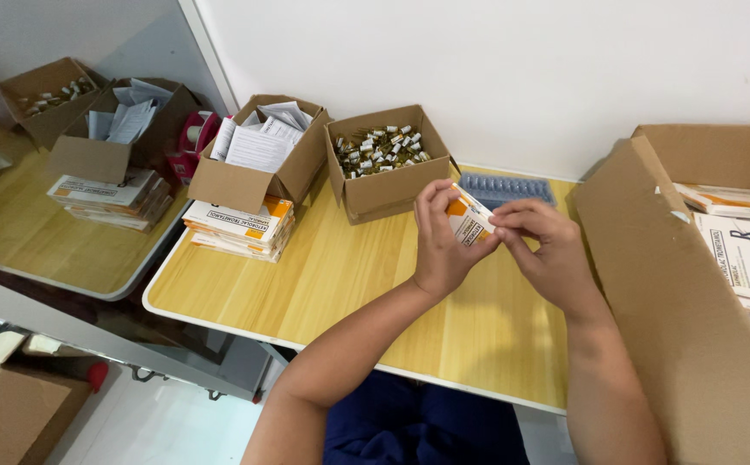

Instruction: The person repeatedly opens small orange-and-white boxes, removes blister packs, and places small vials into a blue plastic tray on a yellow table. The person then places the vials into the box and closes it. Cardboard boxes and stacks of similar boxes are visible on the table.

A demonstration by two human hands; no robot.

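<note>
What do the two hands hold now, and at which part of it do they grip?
Both hands hold one small white and orange carton. The left hand grips its lower end and sides; the right hand pinches its upper right end with the fingertips.

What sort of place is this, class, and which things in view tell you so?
Probably a medicine packing workstation. Both hands fold a small white-and-orange carton over a pale wooden table, with an open cardboard box of small glass vials and a stack of flat white-and-orange cartons behind.

Medicine packing room: vial box (pixel 382 153), leaflet box (pixel 259 146), flat cartons (pixel 239 226)
</note>
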